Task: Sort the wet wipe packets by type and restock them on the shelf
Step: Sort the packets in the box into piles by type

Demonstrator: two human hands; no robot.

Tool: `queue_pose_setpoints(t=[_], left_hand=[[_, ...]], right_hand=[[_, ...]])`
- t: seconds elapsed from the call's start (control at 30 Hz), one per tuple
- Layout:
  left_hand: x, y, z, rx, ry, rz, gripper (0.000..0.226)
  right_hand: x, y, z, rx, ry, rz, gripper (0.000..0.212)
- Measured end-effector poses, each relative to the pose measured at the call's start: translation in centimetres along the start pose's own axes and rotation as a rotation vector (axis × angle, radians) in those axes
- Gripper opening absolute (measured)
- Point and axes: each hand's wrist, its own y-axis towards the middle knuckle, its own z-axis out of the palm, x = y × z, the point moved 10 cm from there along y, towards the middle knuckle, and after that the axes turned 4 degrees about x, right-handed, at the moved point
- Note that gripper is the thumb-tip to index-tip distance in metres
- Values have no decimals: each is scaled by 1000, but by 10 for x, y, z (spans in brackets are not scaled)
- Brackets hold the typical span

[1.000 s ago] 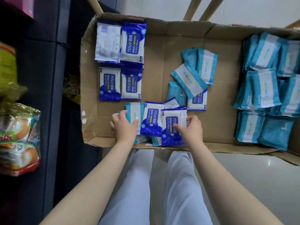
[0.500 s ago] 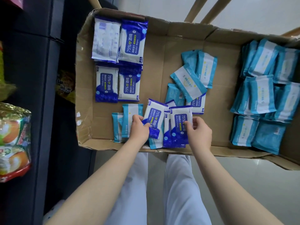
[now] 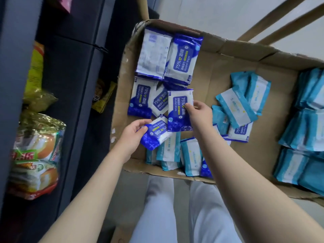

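- Head view: at 9 o'clock of the frame, snack bags (image 3: 35, 155) in gold and orange wrappers are seen stacked on a dark shelf (image 3: 73, 85).
- A cardboard box (image 3: 228, 55) is set just beside the shelf and fills the frame from 12 to 4 o'clock.
- At the box's 10 o'clock corner, blue alcohol-wipe packets (image 3: 184, 58) are grouped in two rows. One in the far row is turned with its white back up.
- The left hand (image 3: 133, 132) is held over the box's 8 o'clock area. Its thumb and fingers are curled round the dark end of a tilted blue packet (image 3: 157, 132), which is gripped above the teal packets lying along the near wall.
- The right hand (image 3: 199, 113) is held just right of the blue group. An upright blue packet (image 3: 178, 111) is pinched at its right edge between the thumb and fingertips (image 3: 188, 106). It overlaps the near row of the blue group, and its lower left corner meets the tilted packet.
- At 6 o'clock of the box, a few teal packets (image 3: 191, 155) lie against the near wall, with a blue one partly hidden under the right forearm.
- In the middle of the box, at 3 o'clock from the right hand, a loose pile (image 3: 235, 106) of teal packets is seen with one blue packet under it.
- Along the box's 3 o'clock side, teal stacks (image 3: 306, 128) are lined up in rows.
- White trousers (image 3: 157, 216) are visible at 6 o'clock of the frame, below the box.
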Motion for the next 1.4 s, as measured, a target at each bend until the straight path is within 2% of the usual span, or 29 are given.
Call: queue_pose_setpoints(t=[0.17, 0.27, 0.37, 0.5, 0.63, 0.77, 0.9, 1.03, 1.23, 1.4], left_hand=[[-6, -11, -16, 92, 2, -26, 25], [-12, -19, -28, 85, -142, 21, 28], [-18, -21, -47, -60, -240, 117, 29], [-28, -8, -63, -312, -139, 219, 24], [-37, 6, -56, -489, 28, 295, 21], [-35, 19, -46, -551, 247, 285, 41], [-37, 23, -26, -539, 539, 336, 48], [-32, 26, -13, -483, 740, 333, 52], [-39, 37, -6, -366, 1016, 227, 61], [-49, 47, -9, -345, 1104, 256, 66]], right_hand=[[2, 5, -11, -44, 19, 97, 11], [-10, 1, -28, -76, 52, 164, 18], [-25, -5, -26, -55, 201, 233, 13], [-32, -5, 8, 29, 225, 235, 9], [-28, 4, 42, -17, 274, 196, 10], [-22, 11, 58, -94, 341, 182, 12], [-22, 14, 68, -94, 382, 248, 20], [-19, 11, 68, -42, 444, 251, 20], [-21, 14, 13, -110, 125, 79, 14], [-12, 23, 16, -67, 129, 15, 15]])
